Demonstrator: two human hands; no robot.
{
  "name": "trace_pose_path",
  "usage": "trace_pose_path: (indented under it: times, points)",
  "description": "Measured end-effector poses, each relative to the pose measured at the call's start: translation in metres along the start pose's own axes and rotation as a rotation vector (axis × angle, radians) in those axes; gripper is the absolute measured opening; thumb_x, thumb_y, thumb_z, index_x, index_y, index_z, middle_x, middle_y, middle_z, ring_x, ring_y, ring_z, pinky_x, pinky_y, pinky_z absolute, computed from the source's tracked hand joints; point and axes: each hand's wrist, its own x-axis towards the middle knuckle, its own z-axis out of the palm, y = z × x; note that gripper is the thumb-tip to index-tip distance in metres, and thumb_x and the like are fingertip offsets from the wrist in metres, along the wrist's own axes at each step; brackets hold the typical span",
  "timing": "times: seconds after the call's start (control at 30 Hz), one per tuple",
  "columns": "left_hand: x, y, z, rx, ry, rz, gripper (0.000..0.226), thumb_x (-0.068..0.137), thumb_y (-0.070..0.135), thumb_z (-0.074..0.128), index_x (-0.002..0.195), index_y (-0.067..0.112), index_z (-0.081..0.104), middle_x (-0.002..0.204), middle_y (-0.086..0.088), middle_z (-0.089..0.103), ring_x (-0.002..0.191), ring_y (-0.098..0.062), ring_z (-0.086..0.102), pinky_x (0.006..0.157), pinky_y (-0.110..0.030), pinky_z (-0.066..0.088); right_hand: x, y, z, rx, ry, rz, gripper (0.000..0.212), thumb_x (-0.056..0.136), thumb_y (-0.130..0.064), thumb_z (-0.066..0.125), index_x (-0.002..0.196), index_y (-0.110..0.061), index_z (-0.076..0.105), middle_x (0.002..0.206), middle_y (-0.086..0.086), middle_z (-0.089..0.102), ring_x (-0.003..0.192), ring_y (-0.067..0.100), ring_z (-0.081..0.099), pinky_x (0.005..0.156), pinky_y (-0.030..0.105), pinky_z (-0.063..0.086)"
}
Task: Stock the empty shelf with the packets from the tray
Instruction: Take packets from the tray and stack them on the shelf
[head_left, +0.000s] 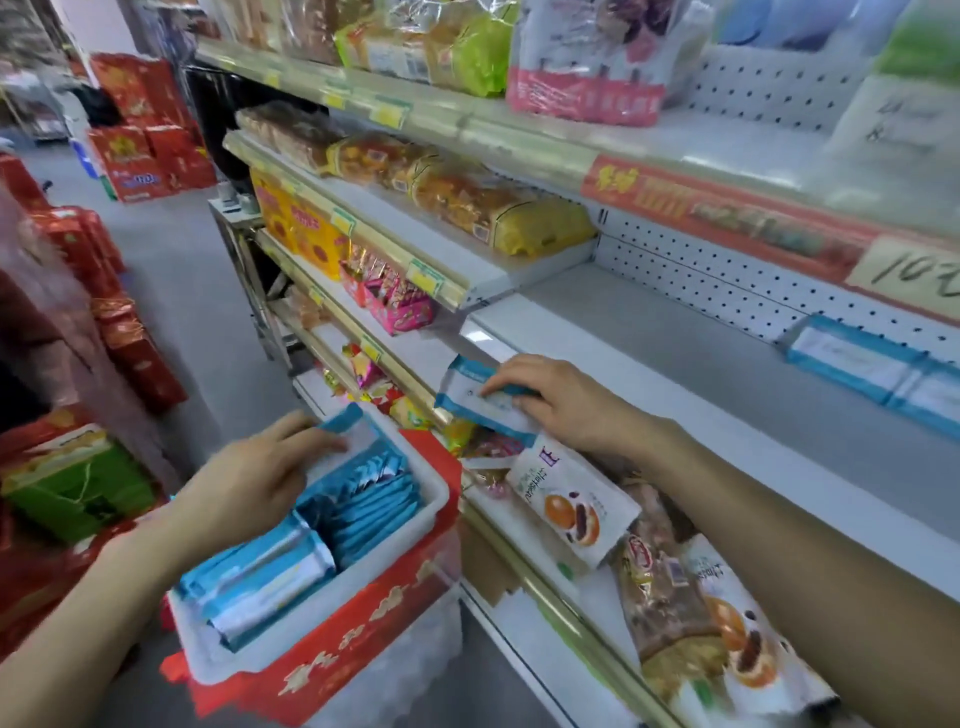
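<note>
A white tray (431, 499) with a red printed band stands low at centre and holds several blue-and-white packets (363, 499). My left hand (254, 478) reaches into its far end and grips one packet (345, 431) by its upper edge. My right hand (550, 400) holds another blue-and-white packet (470, 395) just in front of the white shelf's (701, 384) front lip. Two such packets (857, 358) lie at the back right of that shelf, against the pegboard wall.
Shelves above carry bread loaves (467, 192) and pink bags (587, 67). Below the white shelf lie pastry packets (576, 499) and snack bags. Yellow boxes (301, 228) and pink cartons sit to the left. Red gift boxes (140, 124) line the aisle.
</note>
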Motion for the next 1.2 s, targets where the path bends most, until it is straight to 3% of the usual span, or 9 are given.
trace_pose_path:
  times: [0.23, 0.47, 0.53, 0.63, 0.7, 0.87, 0.93, 1.0, 1.2]
  points:
    - [0.109, 0.088, -0.014, -0.029, 0.006, 0.262, 0.049, 0.088, 0.023, 0.038, 0.132, 0.034, 0.057, 0.13, 0.012, 0.045, 0.095, -0.017, 0.059, 0.071, -0.034, 0.05, -0.101, 0.052, -0.074, -0.088, 0.195, 0.279, 0.043, 0.094, 0.003, 0.053, 0.12, -0.027, 0.068, 0.122, -0.005, 0.062, 0.11, 0.014, 0.055, 0.094, 0.031, 0.042]
    - [0.156, 0.167, 0.005, -0.063, 0.022, 0.477, 0.053, 0.087, 0.027, 0.037, 0.133, 0.04, 0.058, 0.133, 0.012, 0.047, 0.098, -0.02, 0.06, 0.073, -0.036, 0.055, -0.216, 0.121, -0.148, -0.306, 0.35, 0.608, 0.047, 0.087, 0.011, 0.043, 0.109, -0.018, 0.073, 0.121, 0.003, 0.067, 0.105, 0.019, 0.059, 0.081, 0.021, 0.034]
    - [0.16, 0.182, 0.01, -0.069, 0.035, 0.528, 0.052, 0.087, 0.032, 0.033, 0.132, 0.038, 0.059, 0.131, 0.011, 0.048, 0.096, -0.023, 0.063, 0.07, -0.04, 0.058, -0.243, 0.148, -0.16, -0.351, 0.386, 0.683, 0.049, 0.085, 0.009, 0.042, 0.107, -0.022, 0.073, 0.121, 0.004, 0.069, 0.106, 0.025, 0.062, 0.082, 0.022, 0.04]
    - [0.168, 0.197, 0.018, -0.086, 0.034, 0.575, 0.051, 0.088, 0.033, 0.032, 0.131, 0.037, 0.058, 0.127, 0.012, 0.049, 0.092, -0.022, 0.063, 0.068, -0.036, 0.056, -0.27, 0.18, -0.175, -0.381, 0.394, 0.808, 0.05, 0.085, 0.004, 0.042, 0.109, -0.031, 0.07, 0.123, 0.005, 0.066, 0.106, 0.03, 0.062, 0.09, 0.037, 0.052]
    - [0.169, 0.206, 0.025, -0.099, 0.029, 0.6, 0.05, 0.088, 0.032, 0.033, 0.132, 0.036, 0.059, 0.125, 0.01, 0.05, 0.09, -0.02, 0.062, 0.066, -0.035, 0.056, -0.277, 0.197, -0.178, -0.41, 0.365, 0.829, 0.049, 0.087, 0.005, 0.044, 0.113, -0.027, 0.07, 0.127, 0.008, 0.063, 0.112, 0.031, 0.058, 0.094, 0.039, 0.049]
    - [0.161, 0.217, 0.041, -0.138, 0.003, 0.6, 0.049, 0.09, 0.032, 0.033, 0.132, 0.038, 0.057, 0.128, 0.01, 0.05, 0.085, -0.019, 0.062, 0.063, -0.032, 0.057, -0.268, 0.228, -0.177, -0.431, 0.362, 0.865, 0.049, 0.091, 0.006, 0.043, 0.115, -0.028, 0.069, 0.126, 0.008, 0.059, 0.109, 0.03, 0.056, 0.085, 0.035, 0.045]
    - [0.157, 0.219, 0.044, -0.132, -0.013, 0.592, 0.048, 0.091, 0.031, 0.034, 0.133, 0.038, 0.056, 0.127, 0.012, 0.049, 0.082, -0.016, 0.06, 0.062, -0.016, 0.05, -0.259, 0.236, -0.176, -0.424, 0.373, 0.852, 0.05, 0.09, 0.009, 0.042, 0.114, -0.026, 0.069, 0.124, 0.008, 0.06, 0.106, 0.03, 0.057, 0.086, 0.037, 0.047]
    - [0.154, 0.219, 0.047, -0.091, -0.012, 0.589, 0.047, 0.091, 0.029, 0.036, 0.132, 0.035, 0.058, 0.125, 0.009, 0.053, 0.076, -0.01, 0.055, 0.048, -0.006, 0.038, -0.25, 0.241, -0.175, -0.438, 0.373, 0.826, 0.05, 0.09, 0.011, 0.041, 0.114, -0.023, 0.068, 0.123, 0.011, 0.059, 0.103, 0.032, 0.057, 0.087, 0.039, 0.049]
    - [0.152, 0.209, 0.053, -0.077, -0.051, 0.565, 0.046, 0.096, 0.035, 0.03, 0.135, 0.038, 0.054, 0.128, 0.005, 0.055, 0.078, -0.011, 0.06, 0.046, -0.006, 0.04, -0.232, 0.273, -0.173, -0.523, 0.336, 0.829, 0.045, 0.089, 0.003, 0.048, 0.114, -0.033, 0.061, 0.123, 0.011, 0.058, 0.1, 0.034, 0.059, 0.084, 0.052, 0.056]
